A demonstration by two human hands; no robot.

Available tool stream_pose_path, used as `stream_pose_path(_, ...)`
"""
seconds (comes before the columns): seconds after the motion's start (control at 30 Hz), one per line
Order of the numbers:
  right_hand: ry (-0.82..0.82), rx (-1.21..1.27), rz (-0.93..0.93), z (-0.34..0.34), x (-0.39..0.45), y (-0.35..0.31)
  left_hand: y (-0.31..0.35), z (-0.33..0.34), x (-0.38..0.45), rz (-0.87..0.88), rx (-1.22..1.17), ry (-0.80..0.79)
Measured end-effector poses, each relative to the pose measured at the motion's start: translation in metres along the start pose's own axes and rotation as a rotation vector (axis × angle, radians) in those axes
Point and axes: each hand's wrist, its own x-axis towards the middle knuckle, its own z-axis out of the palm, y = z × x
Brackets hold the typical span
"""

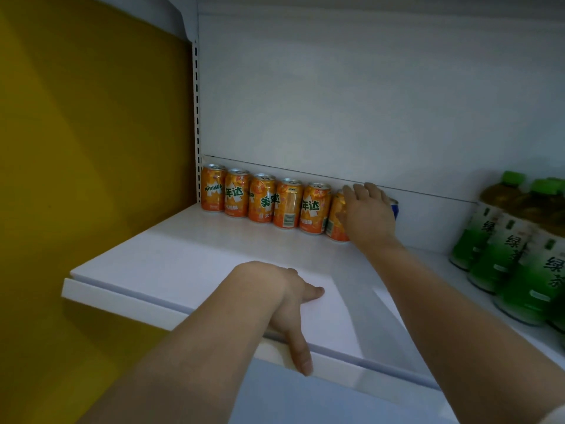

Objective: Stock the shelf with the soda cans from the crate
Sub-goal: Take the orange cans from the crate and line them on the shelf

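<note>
Several orange Mirinda soda cans (263,198) stand upright in a row along the back of the white shelf (171,258). My right hand (368,214) reaches to the right end of that row. It wraps the last orange can (334,228), with the thumb on its front and the fingers over its top. A blue can (395,207) peeks out just right of this hand, mostly hidden. My left hand (290,304) rests flat on the shelf's front edge, one finger hanging over the lip. No crate is in view.
Green tea bottles (507,246) with green caps stand in rows at the shelf's right end. A slotted metal upright (196,117) and a yellow wall (91,148) bound the shelf on the left. The white back panel (367,102) rises behind the cans.
</note>
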Motion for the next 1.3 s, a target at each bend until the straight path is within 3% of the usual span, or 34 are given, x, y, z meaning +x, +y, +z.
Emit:
stream_pose_path(0.13, 0.051, 0.106, -0.094, -0.031, -0.036, -0.007, -0.001, 0.01, -0.008, 0.008, -0.043, 0.092)
stream_pose_path(0.23, 0.19, 0.256, -0.148, -0.051, -0.073, -0.022, -0.007, 0.036, -0.019, 0.052, -0.153, 0.285)
stream_pose_path(0.3, 0.254, 0.353, -0.162, -0.064, -0.103, -0.041, -0.011, 0.067, -0.026, 0.091, -0.315, 0.493)
stream_pose_path(0.43, 0.371, 0.613, -0.176, -0.085, -0.175, -0.09, -0.008, 0.155, -0.043, 0.116, -0.79, 1.201)
stream_pose_path(0.5, 0.316, 0.739, -0.2, -0.082, -0.22, -0.115, -0.008, 0.207, -0.051, 0.019, -0.875, 1.292)
stream_pose_path(0.57, 0.205, 0.811, -0.207, -0.065, -0.267, -0.14, -0.016, 0.261, -0.056, -0.06, -0.952, 1.092)
stream_pose_path(0.63, 0.009, 0.838, -0.184, -0.038, -0.315, -0.164, -0.026, 0.316, -0.058, -0.135, -1.007, 0.769)
stream_pose_path(0.7, -0.263, 0.826, -0.16, -0.01, -0.359, -0.184, -0.033, 0.365, -0.057, -0.229, -0.98, 0.5)
stream_pose_path(0.87, -0.974, 0.713, -0.19, 0.035, -0.455, -0.222, -0.033, 0.458, -0.056, -0.352, -0.887, 0.077)
stream_pose_path(0.97, -1.241, 0.65, -0.253, 0.045, -0.503, -0.243, -0.031, 0.5, -0.06, -0.478, -0.897, 0.001)
stream_pose_path(1.07, -1.358, 0.666, -0.159, 0.054, -0.533, -0.261, -0.033, 0.533, -0.059, -0.616, -1.05, -0.012)
stream_pose_path(1.3, -1.244, 0.671, 0.013, 0.059, -0.558, -0.287, -0.031, 0.545, -0.055, -0.723, -1.428, 0.025)
